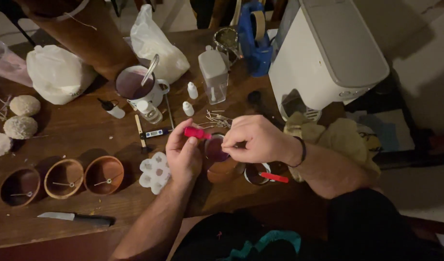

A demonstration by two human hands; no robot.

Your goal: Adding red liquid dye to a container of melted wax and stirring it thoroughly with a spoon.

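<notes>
My left hand (pixel 183 153) grips a small red clip-like tool (pixel 197 133) over a brown clay bowl (pixel 221 164) filled with purple wax. My right hand (pixel 255 140) pinches something thin, probably a wick, above that same bowl; the item is mostly hidden by my fingers. A black band circles my right wrist. Just right of the bowl stands a small metal cup (pixel 256 173) with a red handle. A white flower-shaped mould (pixel 154 172) lies by my left wrist.
Three clay bowls with wicks (pixel 65 178) line the left front, a knife (pixel 77 217) before them. A mug with a spoon (pixel 137 87), dropper bottles, a thermometer, loose wicks (pixel 217 118), white bags, a clear pitcher (pixel 214 75), white appliance (pixel 328 53) and yellow cloth (pixel 338 137) crowd the wooden table.
</notes>
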